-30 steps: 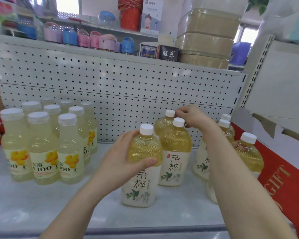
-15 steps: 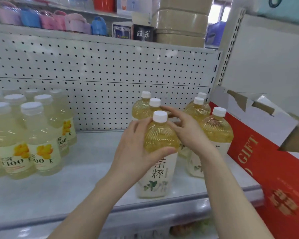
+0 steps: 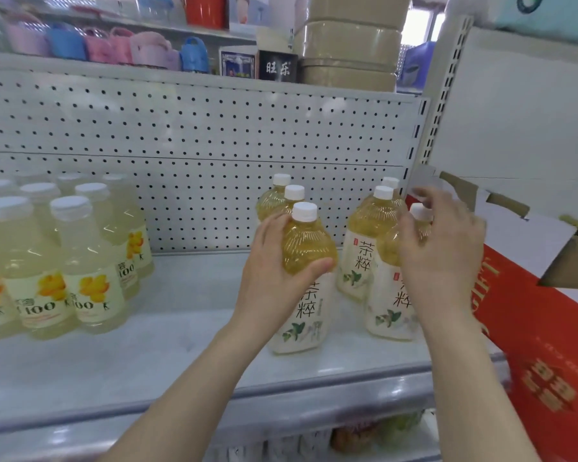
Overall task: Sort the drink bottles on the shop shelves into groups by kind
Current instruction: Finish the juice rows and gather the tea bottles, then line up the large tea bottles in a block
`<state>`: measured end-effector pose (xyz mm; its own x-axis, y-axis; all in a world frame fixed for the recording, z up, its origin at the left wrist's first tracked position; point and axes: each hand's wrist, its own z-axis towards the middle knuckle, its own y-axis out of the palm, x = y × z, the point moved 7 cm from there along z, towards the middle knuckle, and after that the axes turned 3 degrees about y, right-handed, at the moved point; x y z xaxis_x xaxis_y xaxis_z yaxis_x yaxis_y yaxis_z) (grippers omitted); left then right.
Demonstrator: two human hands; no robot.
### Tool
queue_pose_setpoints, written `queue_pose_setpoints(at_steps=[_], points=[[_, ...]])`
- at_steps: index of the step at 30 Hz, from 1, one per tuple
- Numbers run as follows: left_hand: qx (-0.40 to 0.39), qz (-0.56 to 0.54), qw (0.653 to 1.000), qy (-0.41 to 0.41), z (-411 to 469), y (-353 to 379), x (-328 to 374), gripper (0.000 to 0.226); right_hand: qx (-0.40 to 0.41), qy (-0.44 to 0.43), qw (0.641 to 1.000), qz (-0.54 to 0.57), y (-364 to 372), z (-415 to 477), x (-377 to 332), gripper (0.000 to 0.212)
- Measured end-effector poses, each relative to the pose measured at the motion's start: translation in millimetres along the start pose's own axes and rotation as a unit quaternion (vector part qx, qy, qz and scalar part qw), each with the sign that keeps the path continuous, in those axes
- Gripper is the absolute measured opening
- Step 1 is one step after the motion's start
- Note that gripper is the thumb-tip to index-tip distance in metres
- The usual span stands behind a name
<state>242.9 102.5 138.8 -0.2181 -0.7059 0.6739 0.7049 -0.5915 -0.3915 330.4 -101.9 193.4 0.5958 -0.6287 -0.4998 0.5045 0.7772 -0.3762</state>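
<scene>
My left hand (image 3: 274, 271) is wrapped around the shoulder of a tea bottle (image 3: 306, 281), thumb across the front and fingers round the back, with the bottle standing upright on the shelf (image 3: 181, 328); I hold it high, I judge, because the ribbed amber part gives better purchase than the smooth label below and lets me slide the bottle without tipping it. Just behind that hand two more tea bottles (image 3: 282, 195) stand one behind the other, so this one seems meant as the front of their row. My right hand (image 3: 442, 248) is spread loosely over another tea bottle (image 3: 392, 295), fingers near its white cap; the hand is blurred, so I cannot tell whether it is gripping yet or only reaching. Beyond that hand another pair of tea bottles (image 3: 369, 235) runs back toward the pegboard wall (image 3: 197, 145), and to its right lies a red gift box (image 3: 531, 328) that hems the group in. Well to the left of my left hand the pale lemon drinks (image 3: 64, 261) stand packed together as their own kind, with bare shelf between the two groups, which keeps the sorts plainly apart. My guess is the next move draws the two tea rows closer.
</scene>
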Motion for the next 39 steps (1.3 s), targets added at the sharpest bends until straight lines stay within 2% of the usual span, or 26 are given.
queue_pose_setpoints(at_steps=[2,4,7,11,14,18,21,23,25,26,28,29,30,33,36,39], points=[[0.009,-0.017,1.000,-0.004,-2.1,2.9,2.3,0.090,-0.124,0.107,0.984,-0.063,12.2,2.6,32.8,0.056],[0.013,-0.031,0.999,-0.008,-3.6,5.2,1.9,0.090,-0.207,0.160,0.963,-0.061,24.0,-2.6,47.1,0.067],[0.021,-0.039,0.999,-0.010,-3.6,6.3,3.5,0.089,-0.205,0.131,0.969,-0.036,24.8,-0.1,40.8,0.056],[0.031,-0.051,0.998,0.003,-4.4,7.2,4.9,0.077,-0.247,0.112,0.962,0.015,37.2,-6.1,20.0,0.049],[0.032,-0.070,0.997,0.010,-3.9,5.6,1.8,0.067,-0.271,0.079,0.957,0.062,48.4,-13.5,3.6,0.055],[0.040,-0.064,0.997,0.026,-1.9,8.0,1.6,0.066,-0.282,0.079,0.953,0.081,52.8,-10.9,10.0,0.077],[0.056,-0.060,0.996,0.027,-2.3,12.1,5.4,0.066,-0.269,0.063,0.959,0.065,52.6,-4.5,12.0,0.064],[0.060,-0.064,0.996,0.022,-3.1,13.4,6.5,0.066,-0.289,0.062,0.955,0.036,54.7,-0.9,14.2,0.061],[0.053,-0.071,0.996,0.019,-3.3,12.7,5.3,0.065,-0.307,0.040,0.950,0.048,53.2,7.4,15.0,0.049],[0.044,-0.074,0.996,0.018,-3.2,11.6,5.0,0.062,-0.291,0.033,0.954,0.068,49.4,16.1,16.6,0.045],[0.025,-0.085,0.996,0.012,-2.2,9.1,3.6,0.057,-0.203,0.034,0.976,0.073,41.4,45.4,32.5,0.046],[0.018,-0.091,0.996,0.006,-0.7,7.8,2.4,0.056,-0.171,0.034,0.984,0.045,41.9,60.5,41.9,0.046],[0.013,-0.099,0.995,-0.001,1.5,6.7,0.2,0.058,-0.174,0.037,0.984,0.008,48.8,73.5,49.4,0.050],[-0.001,-0.120,0.992,-0.034,11.2,4.6,-7.5,0.069,-0.279,0.038,0.958,-0.052,89.8,91.8,54.5,0.056],[-0.021,-0.085,0.995,-0.048,16.5,4.7,-10.3,0.081,-0.281,-0.029,0.953,-0.110,105.7,99.8,34.5,0.053],[-0.029,-0.059,0.996,-0.054,16.7,4.9,-12.5,0.092,-0.348,-0.057,0.936,-0.021,114.7,97.7,24.6,0.042]])
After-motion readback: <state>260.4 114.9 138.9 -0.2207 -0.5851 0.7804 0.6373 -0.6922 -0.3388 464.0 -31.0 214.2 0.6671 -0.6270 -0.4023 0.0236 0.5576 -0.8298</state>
